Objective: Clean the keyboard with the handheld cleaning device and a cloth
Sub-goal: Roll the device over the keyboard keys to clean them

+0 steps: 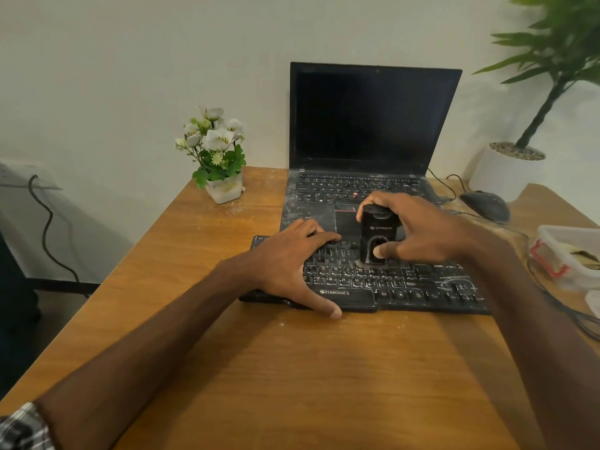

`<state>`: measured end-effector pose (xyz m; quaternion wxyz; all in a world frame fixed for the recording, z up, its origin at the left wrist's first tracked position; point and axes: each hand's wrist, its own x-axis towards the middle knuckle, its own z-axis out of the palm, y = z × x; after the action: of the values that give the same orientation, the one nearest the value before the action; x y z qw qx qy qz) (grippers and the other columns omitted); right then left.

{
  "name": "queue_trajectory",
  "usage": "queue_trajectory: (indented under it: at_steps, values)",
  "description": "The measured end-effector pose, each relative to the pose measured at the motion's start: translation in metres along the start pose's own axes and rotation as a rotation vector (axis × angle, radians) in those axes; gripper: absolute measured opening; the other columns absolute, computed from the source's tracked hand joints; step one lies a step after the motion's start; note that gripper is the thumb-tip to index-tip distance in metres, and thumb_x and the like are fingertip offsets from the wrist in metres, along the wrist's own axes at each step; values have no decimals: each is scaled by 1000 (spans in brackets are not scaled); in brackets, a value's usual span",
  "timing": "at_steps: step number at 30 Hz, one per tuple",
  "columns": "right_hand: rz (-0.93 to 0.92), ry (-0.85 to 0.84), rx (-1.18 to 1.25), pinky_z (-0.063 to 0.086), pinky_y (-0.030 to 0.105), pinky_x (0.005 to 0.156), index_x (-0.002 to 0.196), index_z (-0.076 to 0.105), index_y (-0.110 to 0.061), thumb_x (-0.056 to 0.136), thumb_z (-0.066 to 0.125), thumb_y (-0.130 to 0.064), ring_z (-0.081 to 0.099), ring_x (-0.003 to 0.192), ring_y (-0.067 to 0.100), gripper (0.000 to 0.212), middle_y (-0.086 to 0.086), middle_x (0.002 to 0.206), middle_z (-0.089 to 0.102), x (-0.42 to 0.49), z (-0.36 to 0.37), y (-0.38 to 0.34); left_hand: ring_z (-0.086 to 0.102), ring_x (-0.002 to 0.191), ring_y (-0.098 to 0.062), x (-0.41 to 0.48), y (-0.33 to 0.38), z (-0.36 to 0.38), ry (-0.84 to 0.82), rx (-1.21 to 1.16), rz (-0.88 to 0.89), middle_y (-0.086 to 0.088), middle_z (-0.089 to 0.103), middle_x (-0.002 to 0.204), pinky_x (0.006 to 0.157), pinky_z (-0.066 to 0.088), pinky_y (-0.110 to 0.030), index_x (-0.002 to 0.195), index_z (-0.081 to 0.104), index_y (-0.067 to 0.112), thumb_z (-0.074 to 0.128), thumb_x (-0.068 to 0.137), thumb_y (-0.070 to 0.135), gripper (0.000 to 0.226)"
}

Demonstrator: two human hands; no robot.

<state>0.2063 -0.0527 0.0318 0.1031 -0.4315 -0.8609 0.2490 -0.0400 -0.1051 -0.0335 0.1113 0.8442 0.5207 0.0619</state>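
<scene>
the keyboard (406,284), black and streaked with pale dust, lies across the middle of the counter (292,368), just at 6 o'clock of an open laptop (367,125) with a dark screen.

the device (378,235), a small black block, stands upright with its lower end on the keys in the keyboard's upper middle rows. the right hand (422,228) grips it from 3 o'clock: fingers (373,199) curled over its top and far side, thumb pressed low on its near face. the right forearm comes in from 5 o'clock, wrist raised above the keys.

the left hand (289,264) lies palm down on the keyboard's left part, at 9 o'clock of the device. its fingers (321,237) are straight and close together, pointing toward 2 o'clock, holding nothing; the thumb splays out toward 5 o'clock, its tip at the keyboard's near edge. the left forearm runs in from 7 o'clock.

flowers (216,141) stand at 10 o'clock of the keyboard, a mouse (485,206) at 2 o'clock.
</scene>
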Motion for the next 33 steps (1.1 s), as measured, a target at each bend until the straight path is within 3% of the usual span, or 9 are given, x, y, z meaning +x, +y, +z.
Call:
queue_trajectory:
  at_steps: [9,14,19,21,24,26,29,33]
  values:
    - [45,-8,-32,56,38,90,122,53,-31,76,85,-12,66,104,14,60,-7,112,65,-9,-16,26,30,121,-5,1,-2,3,-6,-11,5,18,29,131,104,34,-29,163,20,34,72,58,92,130]
    - [87,-15,-13,53,33,88,124,53,-26,77,84,-7,66,105,15,60,-4,112,65,-16,-26,31,29,121,-4,1,-2,3,-2,-8,13,17,29,133,101,32,-27,163,20,35,72,59,91,130]
    - [75,43,-105,46,19,73,122,53,-23,75,84,-7,64,98,9,59,-6,106,64,-22,-31,30,28,120,-4,2,-2,3,4,-14,19,17,28,130,100,31,-26,163,21,32,73,59,90,130]
    - [29,84,-19,48,21,78,119,56,-26,75,84,-4,65,98,7,57,-8,105,65,-23,-30,26,29,120,-5,2,-2,2,7,-12,18,17,29,130,100,32,-26,163,22,32,74,59,89,130]
    - [-6,83,106,52,34,92,121,57,-28,76,84,-6,65,104,7,57,-7,108,67,-21,-25,21,30,119,-6,1,-3,2,10,-15,17,17,29,128,101,33,-27,163,22,32,74,59,89,130]
    - [-19,47,95,55,40,93,123,56,-30,77,84,-8,66,106,10,58,-7,110,66,-17,-18,19,30,119,-6,1,-4,3,12,-19,18,18,28,127,101,33,-27,163,22,32,74,58,90,130]
    - [-14,32,80,55,38,93,123,56,-31,78,84,-8,65,107,10,58,-7,112,66,-14,-16,23,30,121,-6,0,-4,3,11,-29,15,18,29,127,104,34,-28,162,22,34,74,57,91,130]
    - [32,-3,108,49,26,87,126,55,-26,79,82,-3,65,106,11,59,-5,111,66,-20,-26,32,30,121,-6,0,-4,2,8,-42,18,18,29,129,103,33,-28,162,22,35,75,58,89,129]
